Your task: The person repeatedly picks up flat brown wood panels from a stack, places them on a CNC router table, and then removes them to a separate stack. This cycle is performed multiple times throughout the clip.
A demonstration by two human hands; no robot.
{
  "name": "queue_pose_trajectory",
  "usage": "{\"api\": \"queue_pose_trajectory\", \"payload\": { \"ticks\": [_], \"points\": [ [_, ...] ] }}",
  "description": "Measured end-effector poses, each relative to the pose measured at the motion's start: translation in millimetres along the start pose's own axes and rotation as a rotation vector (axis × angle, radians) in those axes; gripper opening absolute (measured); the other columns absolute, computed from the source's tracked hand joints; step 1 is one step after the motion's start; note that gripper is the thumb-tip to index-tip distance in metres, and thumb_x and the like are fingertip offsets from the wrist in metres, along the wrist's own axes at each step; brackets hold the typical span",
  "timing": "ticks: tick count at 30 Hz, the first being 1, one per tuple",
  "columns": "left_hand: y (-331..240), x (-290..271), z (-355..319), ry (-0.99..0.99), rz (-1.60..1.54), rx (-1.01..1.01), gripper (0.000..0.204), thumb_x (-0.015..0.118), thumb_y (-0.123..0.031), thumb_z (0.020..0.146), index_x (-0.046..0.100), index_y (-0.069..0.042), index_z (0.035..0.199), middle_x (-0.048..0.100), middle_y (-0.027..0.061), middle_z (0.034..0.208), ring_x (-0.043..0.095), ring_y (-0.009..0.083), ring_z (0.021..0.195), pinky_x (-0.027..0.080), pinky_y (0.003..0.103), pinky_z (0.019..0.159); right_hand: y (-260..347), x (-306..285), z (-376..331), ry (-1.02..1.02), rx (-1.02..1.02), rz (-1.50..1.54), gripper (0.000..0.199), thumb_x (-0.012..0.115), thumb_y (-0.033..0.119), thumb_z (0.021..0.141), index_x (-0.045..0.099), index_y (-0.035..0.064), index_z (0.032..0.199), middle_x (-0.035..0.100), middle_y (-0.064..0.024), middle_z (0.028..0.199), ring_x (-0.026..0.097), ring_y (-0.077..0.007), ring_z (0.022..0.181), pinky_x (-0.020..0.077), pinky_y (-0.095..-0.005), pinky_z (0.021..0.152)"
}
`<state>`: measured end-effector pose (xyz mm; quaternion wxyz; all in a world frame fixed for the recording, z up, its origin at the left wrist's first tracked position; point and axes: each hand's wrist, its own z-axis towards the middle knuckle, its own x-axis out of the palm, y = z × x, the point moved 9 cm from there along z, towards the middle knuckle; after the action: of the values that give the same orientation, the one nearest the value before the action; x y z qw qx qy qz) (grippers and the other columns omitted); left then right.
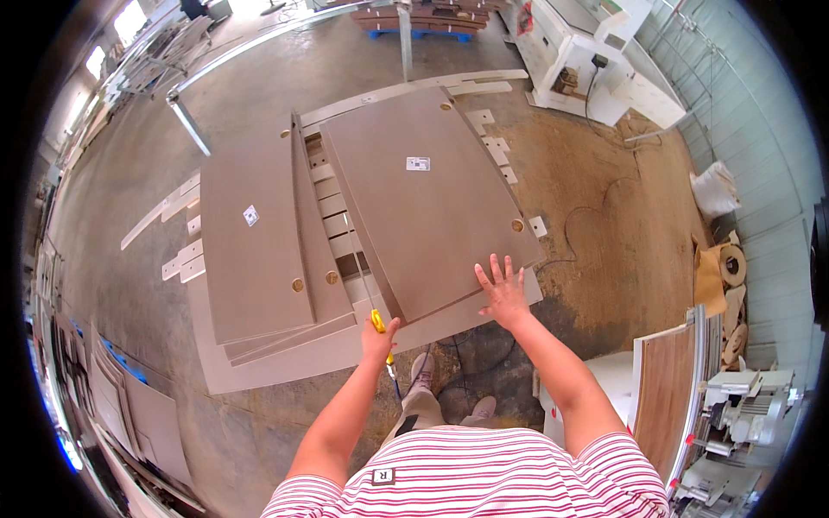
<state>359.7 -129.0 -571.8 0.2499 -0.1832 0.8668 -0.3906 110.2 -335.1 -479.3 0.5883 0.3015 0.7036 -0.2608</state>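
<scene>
We press our right hand [503, 289], fingers spread wide, flat on the near corner of the big panel [423, 203]. Our left hand [378, 338] holds a yellow tape measure [378, 322], blade running between panel stacks [259, 237] on the floor [596, 198].

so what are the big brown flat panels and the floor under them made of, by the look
The big brown flat panels look like laminated or veneered board, probably engineered wood: smooth matt brown faces, thin pale edges, and round brass-coloured fittings set into the corners. The right hand rests flat on one. The floor looks like bare concrete, grey and mottled, with a brownish dusty patch that could be sawdust.
</scene>
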Motion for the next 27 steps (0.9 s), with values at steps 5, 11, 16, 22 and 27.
{"api": "queue_pose_trajectory", "payload": {
  "ticks": [5,11,16,22,27],
  "points": [
    [27.4,37.5,10.0,0.163,-0.488,-0.026,0.047,0.068,-0.015,0.091,0.043,0.001,0.127,0.057,0.0096,0.102,0.064,0.0188,0.079,0.059,0.031,0.068,6.9,-0.7,19.3,-0.149,0.074,-0.003,0.109,0.082,0.051,0.064,0.022,0.0323,0.153,0.018,-0.0203,0.158,0.018,-0.0532,0.141,0.0397,-0.0712,0.096],
    [51.3,44.7,32.7,0.061,-0.459,0.0,0.037,0.064,-0.002,0.09,0.045,0.0,0.122,0.053,0.009,0.099,0.063,0.0185,0.072,0.058,0.03,0.066,-1.6,-6.0,35.0,-0.143,0.102,0.036,0.105,0.079,0.055,0.067,0.022,0.0319,0.153,0.017,-0.0211,0.158,0.017,-0.055,0.141,0.0419,-0.072,0.092],
    [39.4,42.8,13.3,0.102,-0.476,-0.023,0.035,0.059,-0.008,0.095,0.043,-0.005,0.127,0.056,0.008,0.101,0.063,0.0184,0.077,0.058,0.031,0.067,-3.3,-9.1,19.5,-0.073,0.118,0.127,0.096,0.074,0.05,0.076,0.022,0.026,0.153,0.017,-0.018,0.159,0.019,-0.0459,0.143,0.0287,-0.0762,0.101],
    [9.2,4.1,-68.3,0.167,0.286,0.451,0.024,0.061,-0.021,0.096,0.053,-0.009,0.116,0.062,0.0079,0.086,0.064,0.0203,0.078,0.051,0.034,0.067,12.4,1.5,-144.9,-0.185,0.129,0.556,0.066,0.06,0.036,0.091,0.033,0.0161,0.148,0.046,-0.0135,0.14,0.047,-0.0281,0.129,0.0276,-0.0637,0.108],
    [24.5,-12.9,-166.8,0.25,0.646,0.64,0.022,0.061,-0.024,0.096,0.055,-0.007,0.107,0.06,0.0108,0.071,0.064,0.0281,0.067,0.051,0.041,0.064,-6.5,68.7,-403.1,0.183,0.644,0.813,0.055,0.055,0.035,0.095,0.041,0.0099,0.142,0.057,-0.0163,0.133,0.052,-0.034,0.124,0.0403,-0.0471,0.104]
  ]
}}
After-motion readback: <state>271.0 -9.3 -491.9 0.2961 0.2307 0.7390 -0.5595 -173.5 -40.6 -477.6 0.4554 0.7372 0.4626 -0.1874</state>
